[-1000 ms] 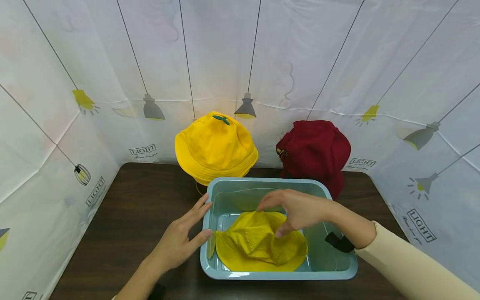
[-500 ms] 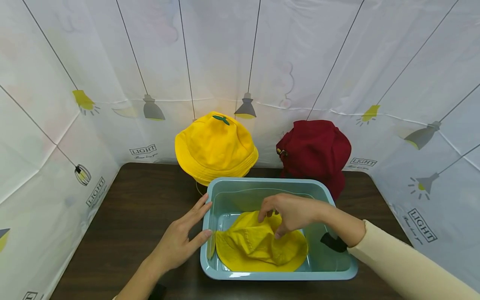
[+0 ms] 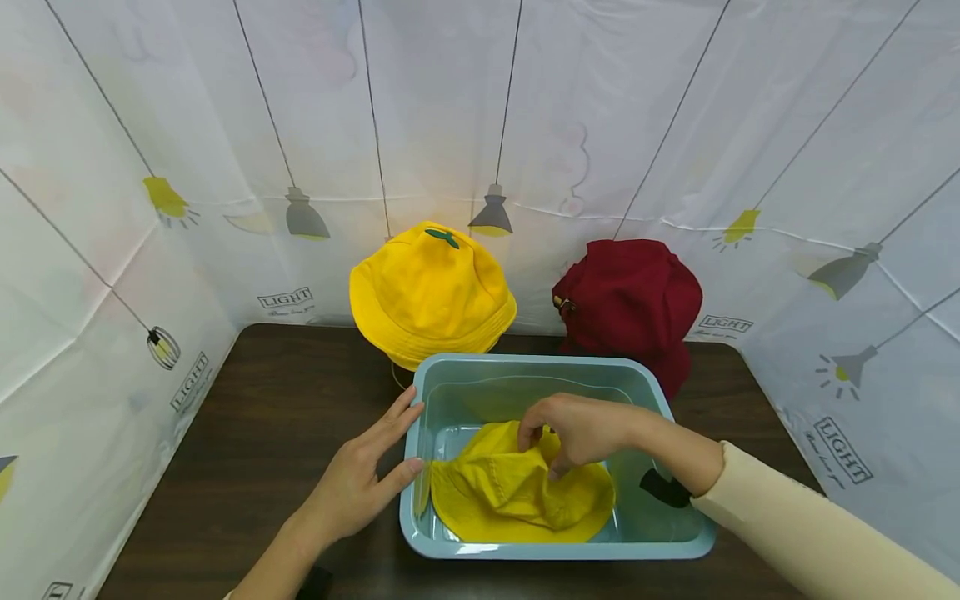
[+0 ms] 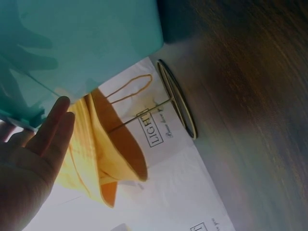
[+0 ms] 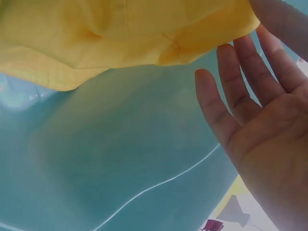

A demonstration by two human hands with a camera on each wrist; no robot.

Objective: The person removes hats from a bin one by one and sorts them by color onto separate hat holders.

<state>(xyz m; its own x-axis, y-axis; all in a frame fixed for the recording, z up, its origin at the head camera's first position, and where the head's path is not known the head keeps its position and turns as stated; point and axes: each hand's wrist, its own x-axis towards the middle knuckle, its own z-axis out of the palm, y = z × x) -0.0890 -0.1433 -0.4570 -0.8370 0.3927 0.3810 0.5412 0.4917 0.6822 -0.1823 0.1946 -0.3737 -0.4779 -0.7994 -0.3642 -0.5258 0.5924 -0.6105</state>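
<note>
A yellow bucket hat (image 3: 517,500) lies crumpled inside a light blue plastic basin (image 3: 555,551). My right hand (image 3: 588,427) reaches into the basin over the hat's crown, thumb and forefinger apart with yellow cloth visible between them. In the right wrist view the fingers (image 5: 233,82) are only slightly bent, at the edge of the yellow cloth; no firm pinch shows. Flat against the basin's left rim, my left hand (image 3: 367,475) rests with its fingers straight and spread. The left wrist view shows this hand (image 4: 36,159) beside the basin's outer wall (image 4: 96,43).
Behind the basin stand a brighter yellow hat with a green sprout (image 3: 431,292), on a wire stand (image 4: 178,98), and a dark red hat (image 3: 633,300). The dark wooden table (image 3: 225,458) meets a white printed curtain (image 3: 450,108) at the back and sides.
My right hand has sunk slightly towards the hat, and its forefinger has bent downward into the cloth. The left hand, the basin and the hats have stayed put.
</note>
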